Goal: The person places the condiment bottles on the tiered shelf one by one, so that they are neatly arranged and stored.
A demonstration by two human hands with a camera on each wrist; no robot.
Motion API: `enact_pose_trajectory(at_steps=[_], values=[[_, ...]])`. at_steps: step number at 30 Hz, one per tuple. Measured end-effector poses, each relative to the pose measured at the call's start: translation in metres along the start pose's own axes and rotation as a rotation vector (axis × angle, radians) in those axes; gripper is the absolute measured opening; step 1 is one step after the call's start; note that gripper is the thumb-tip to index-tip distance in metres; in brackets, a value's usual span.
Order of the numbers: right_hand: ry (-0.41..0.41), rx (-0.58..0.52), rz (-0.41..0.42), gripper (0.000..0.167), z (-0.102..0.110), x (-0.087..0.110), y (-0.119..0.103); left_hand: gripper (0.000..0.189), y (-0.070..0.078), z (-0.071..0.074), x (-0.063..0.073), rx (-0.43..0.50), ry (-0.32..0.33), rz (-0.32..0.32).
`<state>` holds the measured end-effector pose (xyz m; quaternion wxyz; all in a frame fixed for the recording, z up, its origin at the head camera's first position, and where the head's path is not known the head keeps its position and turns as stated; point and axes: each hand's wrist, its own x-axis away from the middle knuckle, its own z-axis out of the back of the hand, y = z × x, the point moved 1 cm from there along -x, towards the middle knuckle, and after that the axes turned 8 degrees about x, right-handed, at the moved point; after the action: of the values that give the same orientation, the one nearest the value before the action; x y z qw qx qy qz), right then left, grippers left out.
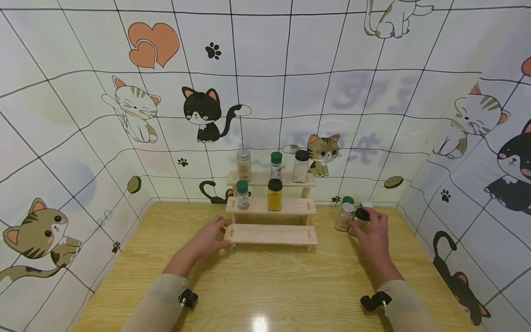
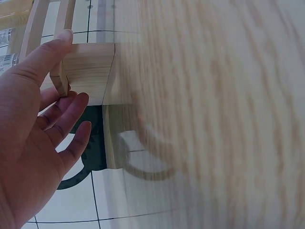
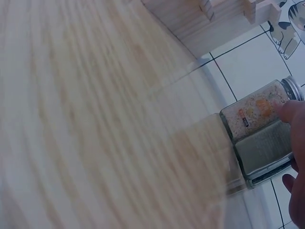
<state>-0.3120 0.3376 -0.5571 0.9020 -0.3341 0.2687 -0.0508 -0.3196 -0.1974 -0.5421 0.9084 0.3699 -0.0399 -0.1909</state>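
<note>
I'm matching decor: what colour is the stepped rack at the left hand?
The rack is pale wood-coloured, clearest in the head view.

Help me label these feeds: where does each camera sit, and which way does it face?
Head: worn on the head, facing forward and down at the three-tier wooden rack; both forearms, the left hand and right hand show.
Left wrist: on that wrist, looking at the rack's end; the left hand's thumb and fingers show.
Right wrist: on that wrist, looking across the tabletop toward the silver-lidded spice jar; part of the right hand shows.
Shared: head and right wrist both show that jar.
</note>
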Motion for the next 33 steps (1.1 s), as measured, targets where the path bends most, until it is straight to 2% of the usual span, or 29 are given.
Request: enact_pose_trajectory(at_steps=[5,11,17,26,33], values=[[0.012,-0.017,0.002,0.065,-0.004,0.001,0.002,0.070,0.002,0.001,0.001,0.006,0.001,0.001],[0.003,-0.039,-0.037,0.066,-0.006,0.003,-0.001,0.069,0.003,0.003,0.001,0.017,0.002,-0.002],[0.050,-0.064,-0.039,0.064,-0.005,0.010,0.002,0.071,0.001,0.001,0.001,0.013,-0.002,-0.005],[0.178,-0.092,0.083,0.065,0.001,0.011,-0.012,0.070,0.000,0.001,0.001,0.021,0.001,-0.005],[0.190,-0.175,0.132,0.062,0.008,0.006,-0.042,0.071,-0.001,0.000,0.001,0.014,0.005,-0.009]])
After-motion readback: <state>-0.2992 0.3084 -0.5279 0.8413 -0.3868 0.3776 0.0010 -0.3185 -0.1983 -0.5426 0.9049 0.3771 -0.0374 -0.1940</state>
